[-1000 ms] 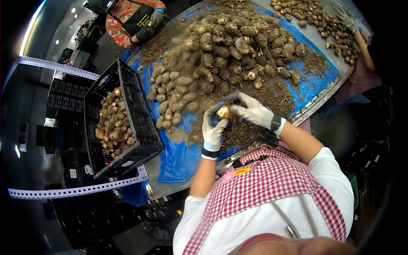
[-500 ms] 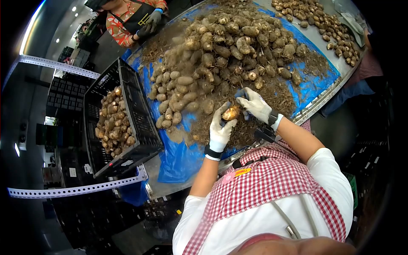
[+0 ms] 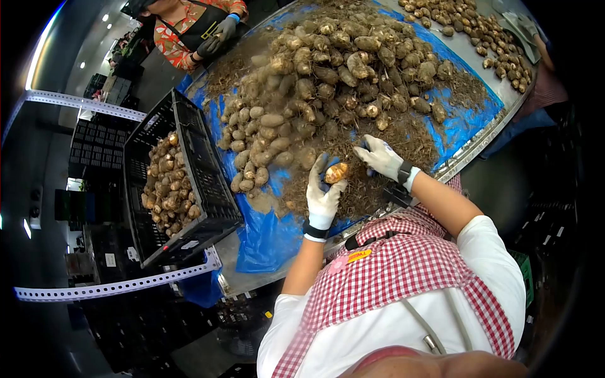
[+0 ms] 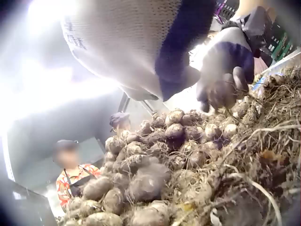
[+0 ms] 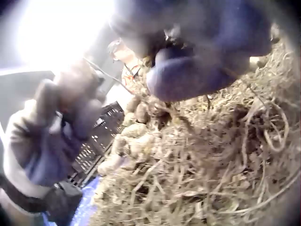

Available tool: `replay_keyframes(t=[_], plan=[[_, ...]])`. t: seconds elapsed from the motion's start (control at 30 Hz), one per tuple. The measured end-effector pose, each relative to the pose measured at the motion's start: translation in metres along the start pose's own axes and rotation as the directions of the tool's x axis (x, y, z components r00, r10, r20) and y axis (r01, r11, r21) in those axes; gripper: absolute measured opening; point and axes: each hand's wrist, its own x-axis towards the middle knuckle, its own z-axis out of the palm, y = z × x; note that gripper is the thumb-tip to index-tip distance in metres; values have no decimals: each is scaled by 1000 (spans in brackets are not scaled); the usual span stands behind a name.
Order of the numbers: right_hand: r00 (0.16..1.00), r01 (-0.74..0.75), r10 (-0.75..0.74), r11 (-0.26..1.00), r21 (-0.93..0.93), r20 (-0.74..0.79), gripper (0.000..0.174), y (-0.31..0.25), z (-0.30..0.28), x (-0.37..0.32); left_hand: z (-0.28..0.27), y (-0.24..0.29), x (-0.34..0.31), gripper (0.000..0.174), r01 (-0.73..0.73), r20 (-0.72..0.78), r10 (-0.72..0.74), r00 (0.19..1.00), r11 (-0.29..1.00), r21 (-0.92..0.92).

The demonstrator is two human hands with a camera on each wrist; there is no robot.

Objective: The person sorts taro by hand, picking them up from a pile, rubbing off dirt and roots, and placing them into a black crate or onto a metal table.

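Observation:
My gloved left hand (image 3: 323, 196) grips a trimmed taro corm (image 3: 336, 172), brown with pale patches, between thumb and fingers above the root litter. In the right wrist view the same corm (image 5: 77, 87) shows blurred in those fingers. Just right of it, apart from the corm, my gloved right hand (image 3: 381, 157) has its fingers curled. Dark stringy roots (image 5: 171, 40) show between its blue-coated fingers in the right wrist view. Ahead of both hands rises a large heap of hairy taro corms (image 3: 340, 69), with smoother ones (image 3: 261, 148) along its left side.
A black crate (image 3: 208, 170) part-filled with corms (image 3: 169, 186) stands tilted at the left. Blue plastic sheeting (image 3: 268, 242) covers the metal table (image 3: 242, 280). One person (image 3: 198, 34) works across the table, another person's arm (image 3: 542, 50) is at the right by more corms (image 3: 463, 25).
My hands have parted, the right drawing away to the right of the corm. The left has turned the corm and shifted slightly right overall. The other people's hands have moved a little.

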Motion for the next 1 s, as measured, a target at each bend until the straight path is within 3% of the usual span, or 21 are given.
replay_keyframes(t=[0.1, 0.13, 0.17, 0.23, 0.3, 0.33, 0.37, 0.43, 0.53, 0.63, 0.67, 0.7, 0.77, 0.83, 0.9, 1.0], plan=[[964, 264, -259, 931, 251, -52, 39, -15, 12, -18, -2, -2, 0, 73, 16, 0, -16, 1000, 998, -65], [910, 409, -404, 912, 40, -91, 38, -5, 22, -14, -2, -2, 1, 70, 38, 2, -38, 999, 998, -52], [829, 554, -559, 827, -91, -33, 37, -5, 24, -13, -2, -4, 1, 68, 61, 5, -61, 998, 997, -38], [890, 451, -446, 892, 32, -91, 35, -6, 26, -19, -3, -10, 1, 62, 105, 11, -105, 994, 994, -14], [982, 169, -138, 943, 287, -128, 34, -11, 22, -22, 4, -16, 1, 53, 113, -3, -119, 993, 943, -312], [990, 118, -86, 943, 310, -116, 35, 1, 25, -14, 6, -16, -1, 52, 111, 13, -119, 993, 882, -459], [984, 120, -91, 974, 193, -153, 34, 6, 23, -11, 7, -14, -2, 50, 105, 26, -112, 993, 797, -595], [983, 123, -125, 992, -23, -133, 34, 13, 19, -8, 1, -19, 2, 47, 93, 11, -108, 994, 799, -595], [925, 367, -332, 908, 204, -184, 35, -6, 22, -27, -6, -24, 0, 44, 86, -35, -123, 992, 847, -525], [795, 591, -592, 805, -51, -135, 37, -9, 28, -26, -4, -32, 0, 46, 145, 46, -145, 988, 805, -575], [902, 430, -430, 895, 122, -32, 34, -17, 23, -31, -2, -31, 0, 52, 142, 62, -131, 990, 810, -568], [938, 348, -346, 930, 122, -38, 30, -20, 16, -31, 0, -28, -1, 55, 156, 100, -121, 988, 806, -571], [915, 391, -390, 920, -9, -103, 29, -4, 14, -18, 0, -19, -6, 61, 188, 174, -107, 979, 800, -569], [965, 247, -258, 957, -153, -56, 34, 8, 7, -13, -4, -15, -8, 63, 219, 202, -126, 971, 805, -551], [966, 231, -249, 953, -198, -74, 36, 11, 5, -11, -11, -20, -5, 63, 273, 193, -198, 961, 790, -548], [898, 439, -436, 893, 97, -56, 39, -6, 4, -24, -15, -21, -7, 55, 277, 220, -187, 957, 812, -514]])
